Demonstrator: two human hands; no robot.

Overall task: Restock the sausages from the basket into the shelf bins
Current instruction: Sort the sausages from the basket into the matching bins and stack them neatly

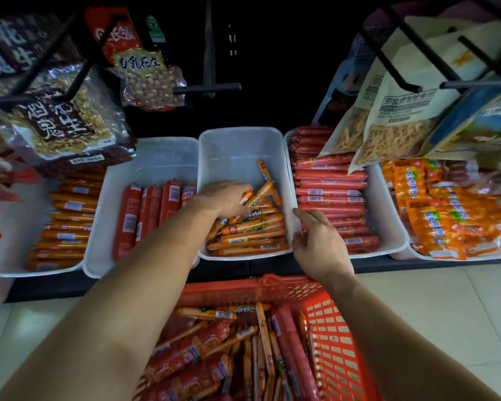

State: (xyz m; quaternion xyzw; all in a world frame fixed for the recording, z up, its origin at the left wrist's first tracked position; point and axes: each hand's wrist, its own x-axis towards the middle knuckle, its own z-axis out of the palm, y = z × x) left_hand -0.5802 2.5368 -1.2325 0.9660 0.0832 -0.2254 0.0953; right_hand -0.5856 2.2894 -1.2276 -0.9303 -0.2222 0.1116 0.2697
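A red plastic basket (334,337) at the bottom centre holds several orange and red sausages (214,342). Above it a white middle bin (237,151) is partly filled with thin orange sausages (252,227). My left hand (223,198) reaches into this bin and is closed on a few small orange sausages (253,196). My right hand (318,244) grips the bin's right front rim, with its fingers curled over the edge.
More white bins line the shelf: thick red sausages (148,209) in the bin to the left, orange sticks (67,221) at far left, red sausages (330,192) to the right, and orange packets (446,206) at far right. Snack bags (402,117) hang from black hooks above. Pale tiled floor lies below.
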